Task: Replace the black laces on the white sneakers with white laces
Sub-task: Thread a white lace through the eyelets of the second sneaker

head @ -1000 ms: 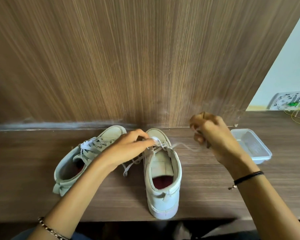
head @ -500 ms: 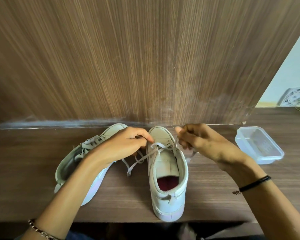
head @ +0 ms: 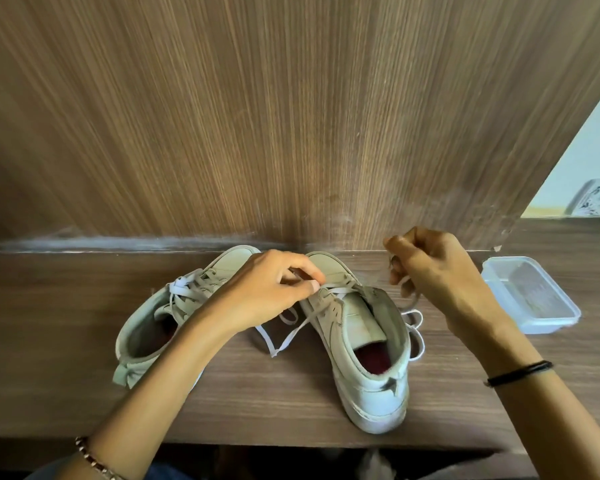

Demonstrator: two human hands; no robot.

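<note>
Now the left hand [head: 271,292] is pinching the white lace [head: 293,335] at the eyelets of the upright sneaker [head: 371,386], near the desk's [head: 84,375] back edge. The right hand [head: 437,282], curling round the lace's other end, is pulling farther away than before. The second sneaker [head: 229,259] is lying tilted towards the left edge, a clear container [head: 530,296] towards the right. Fingers are hiding the gripped lace.
</note>
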